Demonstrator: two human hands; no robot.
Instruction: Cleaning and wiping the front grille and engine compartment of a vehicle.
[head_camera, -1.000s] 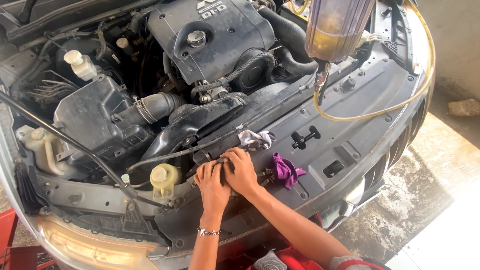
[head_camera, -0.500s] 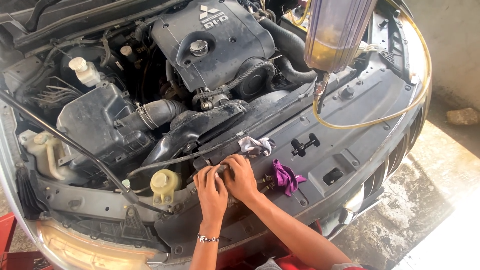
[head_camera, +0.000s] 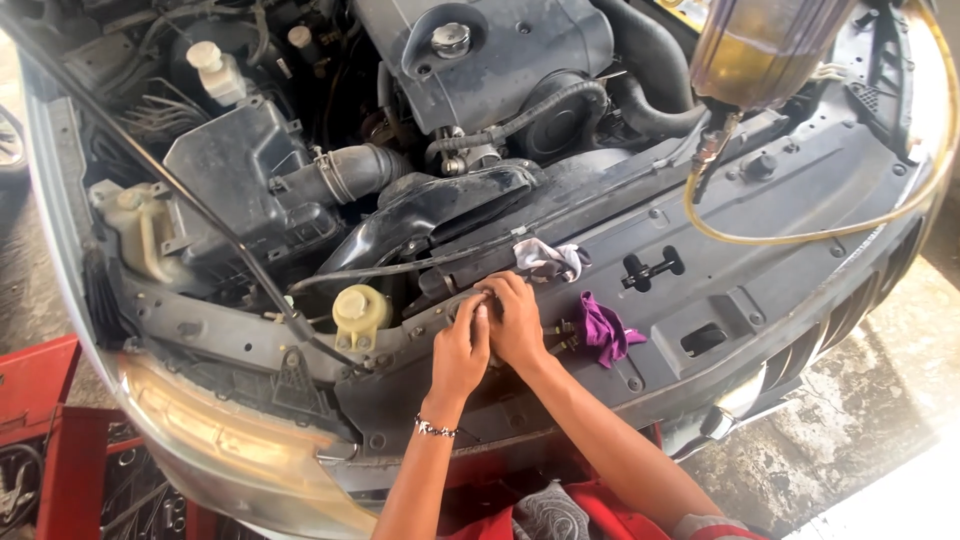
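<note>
both hands pressed together on one small fitting at the front panel's edge: the left hand (head_camera: 462, 345) curled its fingers over it, the right hand (head_camera: 515, 320) lay on top, and what either grip enclosed could not be told. compared with 0.5 s ago they had shifted hardly at all, so the work stayed on that spot. a white rag (head_camera: 548, 258) lay just behind, a purple rag (head_camera: 603, 330) just to the right, a yellow-capped reservoir (head_camera: 358, 312) to the left.

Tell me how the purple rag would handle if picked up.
The purple rag lies crumpled in folds on the front panel, so it is probably floppy and would droop. It looks like thin cloth, likely light. It should not roll or break, though a fold might snag on the fitting beside it.
</note>
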